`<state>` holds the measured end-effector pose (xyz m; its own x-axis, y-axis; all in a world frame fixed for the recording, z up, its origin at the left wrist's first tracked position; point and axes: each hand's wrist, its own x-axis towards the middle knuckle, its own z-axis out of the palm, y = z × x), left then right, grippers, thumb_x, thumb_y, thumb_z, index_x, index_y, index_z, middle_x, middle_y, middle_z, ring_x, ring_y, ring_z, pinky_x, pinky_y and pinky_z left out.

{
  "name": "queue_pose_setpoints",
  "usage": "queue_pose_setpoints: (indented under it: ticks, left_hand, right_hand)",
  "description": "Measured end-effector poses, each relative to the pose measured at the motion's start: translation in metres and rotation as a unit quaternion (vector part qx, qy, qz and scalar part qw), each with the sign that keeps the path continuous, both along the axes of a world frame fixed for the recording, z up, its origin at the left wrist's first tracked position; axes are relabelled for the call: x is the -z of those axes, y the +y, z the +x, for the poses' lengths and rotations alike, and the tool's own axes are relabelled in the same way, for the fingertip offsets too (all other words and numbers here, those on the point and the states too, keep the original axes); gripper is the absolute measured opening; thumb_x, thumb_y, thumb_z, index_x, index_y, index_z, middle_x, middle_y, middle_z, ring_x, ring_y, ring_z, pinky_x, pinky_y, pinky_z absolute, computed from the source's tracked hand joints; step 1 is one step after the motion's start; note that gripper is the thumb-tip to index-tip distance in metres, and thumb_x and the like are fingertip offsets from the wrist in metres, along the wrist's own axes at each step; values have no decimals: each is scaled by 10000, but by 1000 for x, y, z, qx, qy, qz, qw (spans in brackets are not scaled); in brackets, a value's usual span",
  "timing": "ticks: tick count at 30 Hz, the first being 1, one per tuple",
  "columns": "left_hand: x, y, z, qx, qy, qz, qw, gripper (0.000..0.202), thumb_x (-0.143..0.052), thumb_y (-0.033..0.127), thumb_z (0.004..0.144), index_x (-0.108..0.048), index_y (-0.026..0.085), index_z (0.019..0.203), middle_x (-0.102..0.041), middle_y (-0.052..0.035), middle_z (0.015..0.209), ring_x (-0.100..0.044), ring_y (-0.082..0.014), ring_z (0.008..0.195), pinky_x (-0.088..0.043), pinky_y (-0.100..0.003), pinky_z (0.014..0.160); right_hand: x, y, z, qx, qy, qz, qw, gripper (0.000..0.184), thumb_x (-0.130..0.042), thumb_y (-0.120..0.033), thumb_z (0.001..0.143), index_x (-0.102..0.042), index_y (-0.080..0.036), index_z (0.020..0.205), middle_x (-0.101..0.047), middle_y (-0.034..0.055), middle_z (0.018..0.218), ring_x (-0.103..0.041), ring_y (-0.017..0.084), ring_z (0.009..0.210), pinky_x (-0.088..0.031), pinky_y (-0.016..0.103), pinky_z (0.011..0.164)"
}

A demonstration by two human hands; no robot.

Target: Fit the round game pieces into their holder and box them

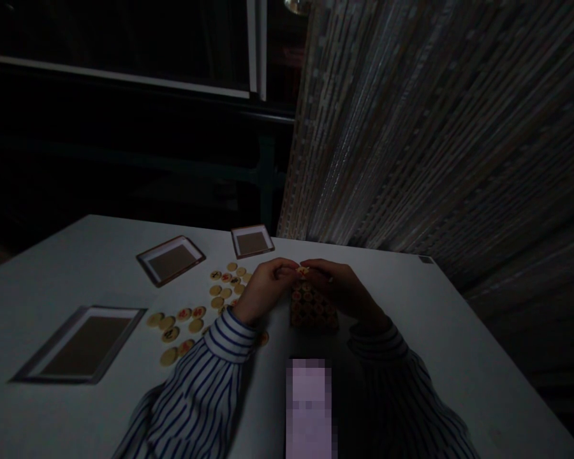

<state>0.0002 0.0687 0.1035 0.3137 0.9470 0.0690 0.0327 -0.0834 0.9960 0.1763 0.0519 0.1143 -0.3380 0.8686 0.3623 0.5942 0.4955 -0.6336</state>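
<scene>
"Meeting near the centre of the frame, the left hand and the right hand were photographed over a white table, with blue-striped sleeves worn."

"What was held?"

"A small round piece was pinched between the fingertips of both hands, just above the packed rows of similar pieces, right of centre."

"How far were the fingers opened?"

"The left ones were curled nearly closed at the piece; the right ones were bent in from the other side, their lower fingers lost in shadow, so their spread could not be told."

"And elsewhere?"

"Loose pieces, some marked in red or black, were scattered left of centre. Three shallow rectangular trays were spread beyond and beside them. A pixelated pink panel was seen at bottom centre, a string curtain at upper right."
</scene>
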Motion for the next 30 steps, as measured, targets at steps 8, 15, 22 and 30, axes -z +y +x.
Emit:
queue_pose_setpoints:
  ticks: [8,15,22,30]
  left_hand:
    - [1,2,-1,-14,22,0,1000,186,-619,256,731,-654,125,859,-708,-56,831,-646,-163,789,-512,-281,736]
    - [11,6,1,-15,34,24,999,235,-613,288,723,-664,113,872,-706,-66,844,-640,-172,794,-497,-275,725]
    - [21,8,5,-25,75,50,996,247,-552,282,756,-665,108,889,-700,-78,847,-635,-174,789,-486,-270,714]
    - [26,7,0,-25,281,148,948,273,-464,293,820,-663,159,952,-693,-82,919,-626,-199,854,-454,-290,764]
  right_hand:
    - [4,1,1,-9,-61,40,997,285,-523,-252,831,-577,-192,1105,-648,70,1046,-595,168,926,-467,303,803]
    - [6,2,-2,0,-133,83,988,249,-539,-272,832,-595,-158,1047,-656,75,941,-581,167,823,-442,296,748]
    - [6,4,0,3,-188,68,980,263,-532,-294,834,-598,-160,1050,-659,76,979,-575,175,853,-418,292,764]
    - [11,11,19,104,-288,3,952,257,-448,-340,863,-608,-198,1007,-667,47,896,-586,160,797,-385,251,687]
